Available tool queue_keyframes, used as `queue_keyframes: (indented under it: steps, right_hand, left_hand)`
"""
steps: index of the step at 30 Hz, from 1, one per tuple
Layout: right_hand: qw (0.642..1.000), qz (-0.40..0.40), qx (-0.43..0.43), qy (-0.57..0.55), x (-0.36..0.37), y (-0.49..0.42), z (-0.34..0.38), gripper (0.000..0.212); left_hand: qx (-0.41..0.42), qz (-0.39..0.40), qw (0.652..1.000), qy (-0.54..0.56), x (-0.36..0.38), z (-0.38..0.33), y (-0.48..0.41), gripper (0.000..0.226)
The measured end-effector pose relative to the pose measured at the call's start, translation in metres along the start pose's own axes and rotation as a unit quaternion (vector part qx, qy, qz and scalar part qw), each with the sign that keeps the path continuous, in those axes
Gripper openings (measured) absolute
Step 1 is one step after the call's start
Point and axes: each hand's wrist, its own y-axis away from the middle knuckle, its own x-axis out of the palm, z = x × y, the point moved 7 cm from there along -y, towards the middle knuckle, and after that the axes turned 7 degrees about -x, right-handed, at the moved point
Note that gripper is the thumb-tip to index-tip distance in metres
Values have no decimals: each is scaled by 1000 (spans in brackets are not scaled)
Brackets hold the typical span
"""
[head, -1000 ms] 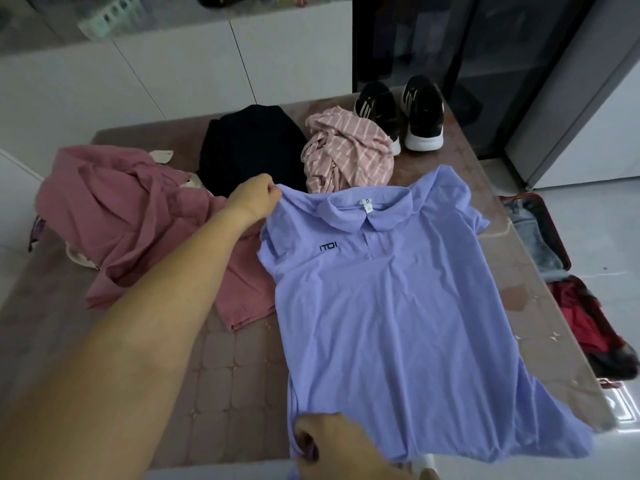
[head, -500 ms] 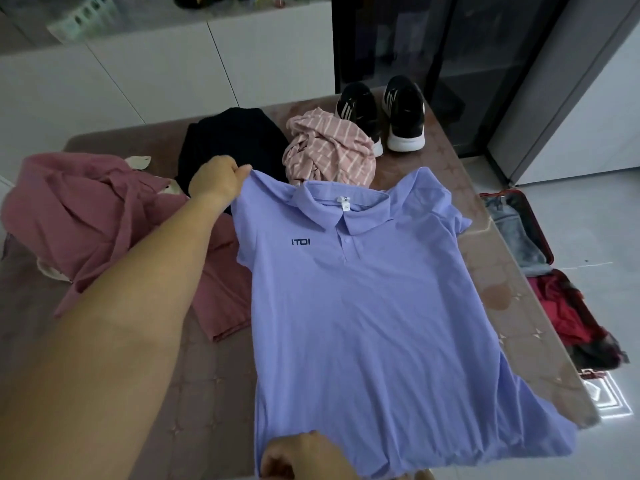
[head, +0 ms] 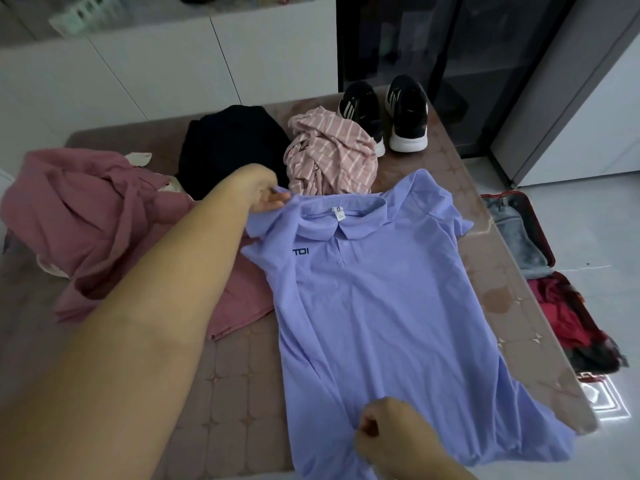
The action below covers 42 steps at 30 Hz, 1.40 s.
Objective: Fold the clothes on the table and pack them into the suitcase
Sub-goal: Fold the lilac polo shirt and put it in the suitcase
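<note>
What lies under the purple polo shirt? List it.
The shirt overlaps the pink garment at one sleeve and otherwise covers the table. Anything else beneath is hidden.

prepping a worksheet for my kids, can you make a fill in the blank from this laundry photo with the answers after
1. The left hand pinches a shoulder of the lilac polo shirt, and the right hand grips its ____.
2. The crumpled striped garment beyond the collar is white and ____.
3. Two black ____ with white soles stand at the table's far edge.
4. The open suitcase lies on the ____, right of the table.
Missing: hem; pink; shoes; floor.
</note>
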Motion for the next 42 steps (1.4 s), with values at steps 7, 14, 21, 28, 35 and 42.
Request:
queue_keyframes:
  steps: [7,14,21,28,35,42]
  right_hand:
    - [996,-18,32,86,-13,5,-24,18]
    - [986,-127,-13,108,-85,-41,-3,21]
    - [960,-241,-68,128,-218,-129,23,19]
    - [962,-179,-115,168,-255,-201,22,55]
    - [924,-284,-234,106,-296,-212,49,24]
    - [925,-323,-197,35,-342,-236,67,22]
  left_hand:
    - [74,-64,986,-137,35,0,-2,27]
    - [160,-115,879,-433,11,6,-8,51]
    - [182,-159,862,-446,0,37,-23,57]
    - [169,-158,820,-524,12,47,-23,42]
    - [199,-264,860,-388,-34,45,9,31]
    - [206,-147,925,-283,20,31,36,40]
